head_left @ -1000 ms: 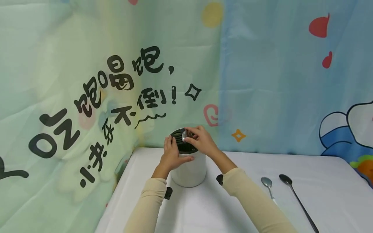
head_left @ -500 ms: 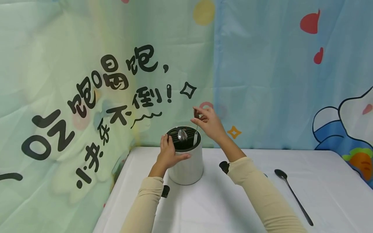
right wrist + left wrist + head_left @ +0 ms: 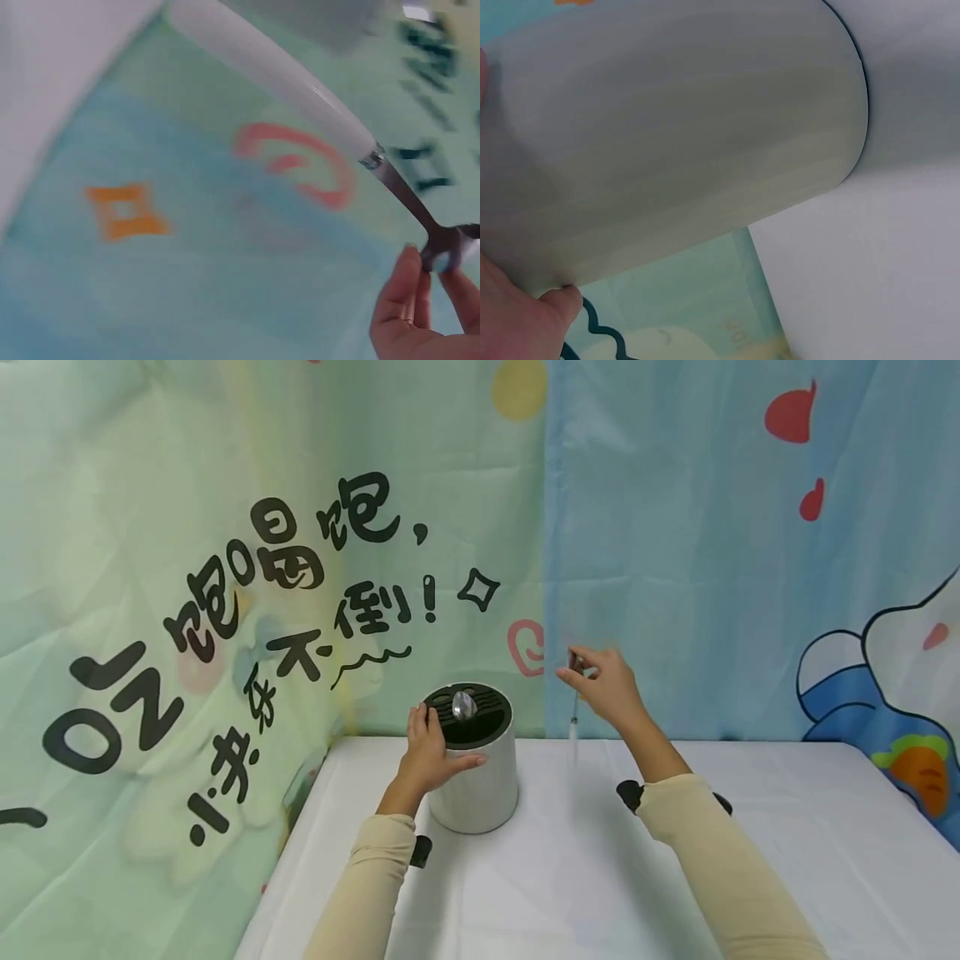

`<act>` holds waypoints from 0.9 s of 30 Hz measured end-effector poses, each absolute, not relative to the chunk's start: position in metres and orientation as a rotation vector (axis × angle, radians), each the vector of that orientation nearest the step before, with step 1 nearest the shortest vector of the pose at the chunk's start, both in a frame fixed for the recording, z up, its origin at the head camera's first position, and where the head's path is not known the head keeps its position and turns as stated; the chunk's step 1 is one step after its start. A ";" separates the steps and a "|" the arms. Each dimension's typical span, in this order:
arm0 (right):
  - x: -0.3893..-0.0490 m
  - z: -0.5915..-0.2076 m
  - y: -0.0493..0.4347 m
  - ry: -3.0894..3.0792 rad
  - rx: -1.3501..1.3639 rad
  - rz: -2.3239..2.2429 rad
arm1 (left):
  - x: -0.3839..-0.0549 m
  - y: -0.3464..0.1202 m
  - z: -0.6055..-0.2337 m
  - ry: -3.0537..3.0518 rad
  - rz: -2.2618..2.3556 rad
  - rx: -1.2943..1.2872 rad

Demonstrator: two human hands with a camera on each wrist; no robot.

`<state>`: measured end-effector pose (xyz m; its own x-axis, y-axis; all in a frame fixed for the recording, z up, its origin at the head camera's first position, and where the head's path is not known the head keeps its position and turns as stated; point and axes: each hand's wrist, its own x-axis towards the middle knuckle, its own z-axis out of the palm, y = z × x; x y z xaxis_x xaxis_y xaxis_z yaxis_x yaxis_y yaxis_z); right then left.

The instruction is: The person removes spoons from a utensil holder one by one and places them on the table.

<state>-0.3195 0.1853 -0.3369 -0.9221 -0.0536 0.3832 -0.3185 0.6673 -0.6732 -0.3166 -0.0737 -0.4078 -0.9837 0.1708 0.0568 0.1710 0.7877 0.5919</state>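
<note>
A white cylindrical utensil holder (image 3: 474,793) with a slotted black top (image 3: 480,727) stands upright near the table's back left. One silver spoon (image 3: 464,705) sticks up from the slots, bowl uppermost. My left hand (image 3: 429,760) rests against the holder's near left side, fingers at the rim and thumb stretched across the front. To the right of the holder, in the air, my right hand (image 3: 603,685) pinches a white-handled spoon (image 3: 300,90) by its metal head. The handle hangs downward, and the fingers partly hide the head.
A white-covered table (image 3: 540,877) lies under the holder. Printed curtains (image 3: 675,568) hang behind it and along the left. Small black devices sit at both wrists. My right sleeve (image 3: 720,860) covers the table's right part.
From the holder's top, my right hand has lifted the white-handled spoon up and out, then carried it right. My left hand stays at the holder. The right sleeve now hides the dark long-handled spoon.
</note>
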 end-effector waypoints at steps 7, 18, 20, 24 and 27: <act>-0.319 -0.413 0.221 -2.896 0.065 1.008 | -0.317 -0.074 -0.410 -2.969 -0.968 -0.290; -0.312 -0.493 0.224 -3.056 -0.288 0.852 | -0.317 -0.074 -0.410 -2.947 -1.009 -0.287; -0.312 -0.502 0.222 -3.063 -0.357 0.862 | -0.317 -0.074 -0.411 -2.947 -1.015 -0.284; -0.314 -0.514 0.219 -3.105 -0.400 0.825 | -0.316 -0.075 -0.412 -2.942 -1.027 -0.280; -0.315 -0.519 0.217 -3.123 -0.394 0.797 | -0.317 -0.075 -0.412 -2.934 -1.022 -0.291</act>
<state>-0.3146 0.2174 -0.5185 -0.9650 0.2070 -0.1608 0.2588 0.8505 -0.4579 -0.3166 -0.0748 -0.4117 -0.9824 0.1684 0.0804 0.1819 0.7680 0.6140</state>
